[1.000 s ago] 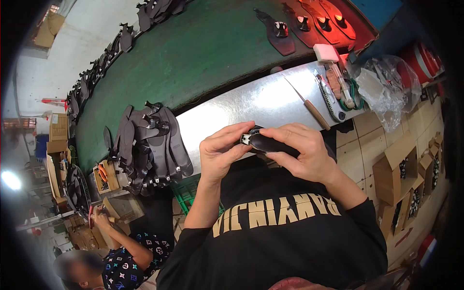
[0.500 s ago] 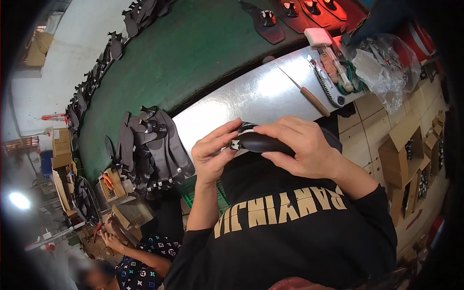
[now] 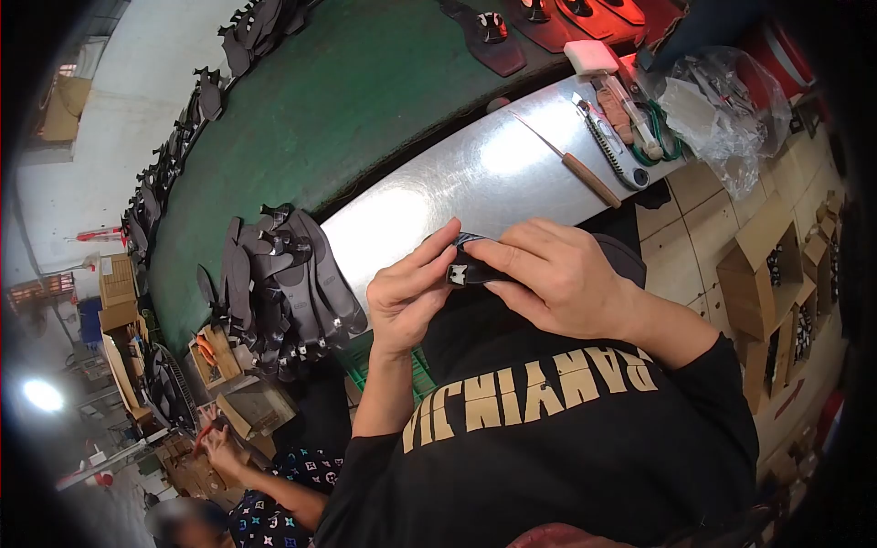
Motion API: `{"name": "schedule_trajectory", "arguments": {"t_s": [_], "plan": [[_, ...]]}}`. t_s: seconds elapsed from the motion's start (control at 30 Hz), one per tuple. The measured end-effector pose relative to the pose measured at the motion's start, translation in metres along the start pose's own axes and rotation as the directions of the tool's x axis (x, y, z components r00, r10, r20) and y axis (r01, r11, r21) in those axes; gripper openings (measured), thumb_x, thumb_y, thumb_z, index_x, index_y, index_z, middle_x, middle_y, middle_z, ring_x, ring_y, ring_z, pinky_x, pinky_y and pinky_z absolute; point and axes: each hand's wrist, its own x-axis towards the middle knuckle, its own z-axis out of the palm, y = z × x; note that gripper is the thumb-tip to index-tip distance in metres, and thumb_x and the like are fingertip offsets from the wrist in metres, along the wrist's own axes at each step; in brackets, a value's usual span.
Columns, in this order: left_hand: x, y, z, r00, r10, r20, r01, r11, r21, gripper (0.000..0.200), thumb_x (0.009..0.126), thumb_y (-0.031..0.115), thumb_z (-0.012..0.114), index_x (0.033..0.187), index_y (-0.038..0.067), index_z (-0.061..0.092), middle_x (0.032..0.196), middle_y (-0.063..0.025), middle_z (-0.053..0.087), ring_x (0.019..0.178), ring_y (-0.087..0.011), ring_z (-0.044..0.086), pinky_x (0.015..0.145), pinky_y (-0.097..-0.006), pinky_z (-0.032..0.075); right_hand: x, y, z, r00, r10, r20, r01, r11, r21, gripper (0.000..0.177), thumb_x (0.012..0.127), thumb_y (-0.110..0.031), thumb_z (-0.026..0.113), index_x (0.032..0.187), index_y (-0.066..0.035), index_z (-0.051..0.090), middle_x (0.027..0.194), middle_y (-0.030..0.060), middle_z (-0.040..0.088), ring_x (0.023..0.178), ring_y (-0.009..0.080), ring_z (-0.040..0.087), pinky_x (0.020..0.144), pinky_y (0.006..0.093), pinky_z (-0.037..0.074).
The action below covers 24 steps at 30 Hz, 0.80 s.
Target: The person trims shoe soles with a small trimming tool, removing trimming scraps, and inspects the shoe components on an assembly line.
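Between my two hands, over the near edge of a metal worktop (image 3: pixel 402 205), is a dark sandal upper or strap piece (image 3: pixel 471 275) with a shiny silver ornament at its left end. My left hand (image 3: pixel 407 290) steadies that ornament end with fingertips and thumb. From the other side, my right hand (image 3: pixel 568 279) pinches the dark piece, thumb below and fingers on top, hiding much of it. Left of my hands lies a pile of black sandal soles (image 3: pixel 306 283) with straps and silver fittings. An awl (image 3: pixel 589 178) with a wooden handle rests on the worktop.
A green table (image 3: pixel 301 119) stands behind, with a row of black sandals (image 3: pixel 169 151) along its far edge and sandals under red light (image 3: pixel 544 32). Tools and a plastic bag (image 3: pixel 722 110) lie at right. Cardboard boxes (image 3: pixel 758 265) stand on the floor. A co-worker's hand (image 3: pixel 219 447) shows lower left.
The dark piece has turned in my hands, so less of its smooth curved side shows. My right fingers have moved closer to my left. The co-worker's hands have shifted slightly.
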Motion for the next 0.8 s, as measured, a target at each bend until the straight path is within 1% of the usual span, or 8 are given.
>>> {"name": "schedule_trajectory", "arguments": {"t_s": [0.07,0.17,0.2,0.3,0.47,0.57,0.67,0.8], "plan": [[0.002,0.003,0.007,0.999,-0.028,-0.016,0.029,0.998,0.048,0.045,0.078,-0.013,0.052,0.122,-0.004,0.06,0.137,-0.0261,0.047,0.122,-0.0277,0.053,0.089,-0.0294,0.053,0.0,0.001,0.0,0.998,0.055,0.01,-0.056,0.998,0.016,0.036,0.075,-0.01,0.07,0.109,-0.002,0.061,0.084,0.0106,0.058,0.076,0.028,0.06,0.066,0.0371,0.049],[0.003,0.007,0.022,0.942,-0.302,-0.143,0.283,0.948,-0.144,0.046,0.084,-0.011,0.047,0.128,-0.002,0.055,0.139,-0.0215,0.046,0.117,-0.0255,0.056,0.083,-0.0275,0.057,-0.002,0.004,0.002,0.984,0.178,0.031,-0.18,0.981,0.077,0.032,0.077,-0.01,0.068,0.108,-0.005,0.062,0.083,0.0107,0.058,0.076,0.0293,0.06,0.066,0.0385,0.049],[0.002,0.006,0.02,0.939,-0.326,-0.112,0.307,0.938,-0.161,0.047,0.087,-0.008,0.043,0.132,0.001,0.052,0.141,-0.0173,0.046,0.114,-0.0229,0.058,0.079,-0.0272,0.058,-0.003,0.007,0.006,0.978,0.207,0.025,-0.209,0.97,0.122,0.03,0.077,-0.01,0.068,0.107,-0.006,0.062,0.082,0.0105,0.058,0.076,0.0296,0.06,0.066,0.039,0.048],[0.002,0.007,0.022,0.91,-0.396,-0.126,0.375,0.913,-0.163,0.047,0.087,-0.008,0.041,0.132,0.001,0.052,0.14,-0.0157,0.047,0.112,-0.0203,0.059,0.079,-0.0273,0.058,-0.008,0.012,0.013,0.979,0.204,0.007,-0.202,0.965,0.165,0.018,0.078,-0.01,0.067,0.096,-0.009,0.064,0.078,0.0085,0.056,0.073,0.0284,0.059,0.064,0.0386,0.048],[0.004,0.011,0.029,0.888,-0.424,-0.179,0.398,0.903,-0.163,0.048,0.085,-0.01,0.044,0.13,0.001,0.054,0.138,-0.0152,0.05,0.108,-0.0183,0.061,0.075,-0.0253,0.058,-0.007,0.01,0.01,0.99,0.131,0.054,-0.132,0.991,0.022,0.019,0.073,-0.006,0.071,0.091,-0.008,0.067,0.083,0.0087,0.058,0.074,0.027,0.06,0.063,0.0344,0.047],[0.001,0.002,0.027,0.891,-0.413,-0.189,0.381,0.906,-0.185,0.047,0.083,-0.012,0.047,0.126,0.0,0.057,0.133,-0.0169,0.054,0.103,-0.018,0.063,0.072,-0.0244,0.058,-0.007,0.015,0.01,0.995,0.044,0.095,-0.043,0.999,-0.016,0.015,0.075,-0.012,0.07,0.089,-0.01,0.065,0.082,0.0062,0.054,0.077,0.0254,0.058,0.064,0.037,0.046],[0.001,-0.002,0.022,0.889,-0.417,-0.191,0.367,0.896,-0.248,0.045,0.081,-0.012,0.05,0.123,-0.001,0.06,0.126,-0.0187,0.058,0.097,-0.0175,0.065,0.069,-0.0237,0.058,-0.005,0.018,0.007,0.981,0.089,0.171,-0.112,0.985,0.134,0.019,0.072,-0.014,0.073,0.089,-0.012,0.065,0.082,0.0061,0.052,0.078,0.0252,0.057,0.064,0.037,0.045],[0.002,-0.001,0.022,0.888,-0.403,-0.223,0.342,0.901,-0.268,0.044,0.079,-0.012,0.051,0.121,-0.002,0.06,0.122,-0.02,0.06,0.093,-0.0169,0.066,0.067,-0.023,0.058,-0.008,0.014,0.009,0.977,0.144,0.158,-0.171,0.969,0.177,0.027,0.066,-0.012,0.078,0.09,-0.01,0.066,0.084,0.0078,0.056,0.074,0.0256,0.059,0.064,0.0339,0.046]]}}
